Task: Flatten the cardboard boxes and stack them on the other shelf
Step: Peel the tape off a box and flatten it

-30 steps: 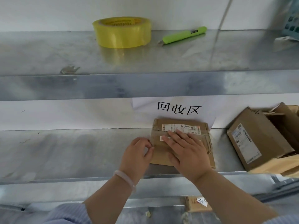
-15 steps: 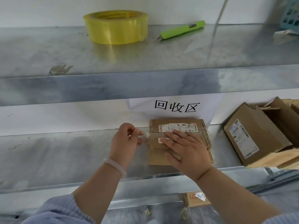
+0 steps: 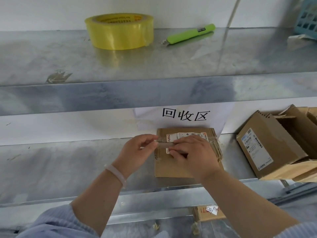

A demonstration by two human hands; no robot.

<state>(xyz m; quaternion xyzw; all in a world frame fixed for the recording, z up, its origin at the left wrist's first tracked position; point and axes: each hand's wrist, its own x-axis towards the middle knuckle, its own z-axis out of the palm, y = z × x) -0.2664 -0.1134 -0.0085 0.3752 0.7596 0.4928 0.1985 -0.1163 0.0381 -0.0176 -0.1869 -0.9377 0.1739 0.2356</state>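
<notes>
Step in hand, prob.: finishing one box already on the stack spot, i.e. stripping tape or smoothing it so it lies flat. The flattened box (image 3: 173, 169) lies on the middle shelf (image 3: 68, 169), approx mid-length, its back edge against the wall under the paper sign (image 3: 185, 115) and its front edge near the shelf's front lip. The left hand (image 3: 137, 152) is at the box's left edge w/ its fingers (image 3: 151, 140) pinching the end of a narrow strip (image 3: 165, 144); tape or a thin flap, can't tell which. The strip runs across to the right hand (image 3: 197, 155), which is on top of the box, fingers bent over the strip's other end; pinching it or just pressing it down, can't tell. The next move likely calls for the right hand to keep the box pinned while the left pulls low & steady along the strip, so the light card doesn't lift or slide off the lip. After that, the unflattened boxes (image 3: 267, 148) at the shelf's right end look to be next. The green cutter (image 3: 190, 34) sits on the upper shelf (image 3: 171, 66) beside the tape roll (image 3: 120, 31), within reach if seams resist.
</notes>
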